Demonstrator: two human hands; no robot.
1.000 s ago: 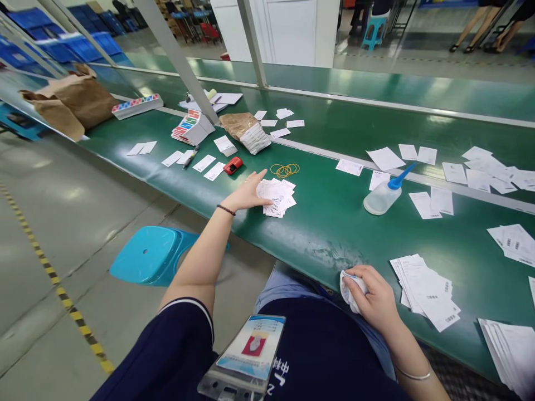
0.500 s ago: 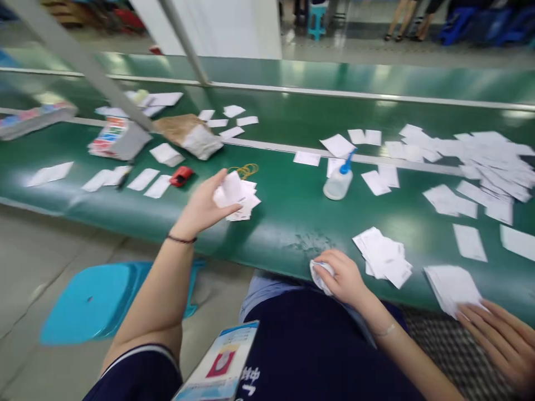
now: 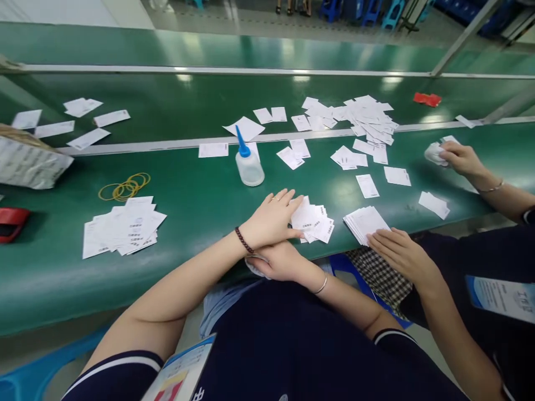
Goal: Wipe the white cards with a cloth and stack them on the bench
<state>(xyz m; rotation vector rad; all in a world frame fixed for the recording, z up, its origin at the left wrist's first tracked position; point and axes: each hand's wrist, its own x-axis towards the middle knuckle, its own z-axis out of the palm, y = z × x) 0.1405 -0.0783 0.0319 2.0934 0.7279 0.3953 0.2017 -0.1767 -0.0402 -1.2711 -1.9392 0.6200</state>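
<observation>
Paper slips [image 3: 125, 228] on green conveyor belt [image 3: 62, 284]; left hand [image 3: 271, 220] spread open, right hand [image 3: 278, 262] apparently clutching cloth [image 3: 254, 268]

The worktop [image 3: 188, 186] has a smooth, glossy green surface that throws back bright patches of overhead light, and a dull metal rail [image 3: 137, 146] crosses it beyond the middle. The paper slips [image 3: 121, 228] are thin and matt white. The squeeze bottle [image 3: 249, 169] is cloudy, translucent plastic with a smooth blue plastic nozzle [image 3: 242, 143]. The rubber bands [image 3: 124, 187] look thin and dull yellow. A bangle [image 3: 321, 285] shines like polished metal, the shirt [image 3: 292, 340] is matt navy cloth, and the checked cloth [image 3: 378, 278] looks soft and woven.
</observation>
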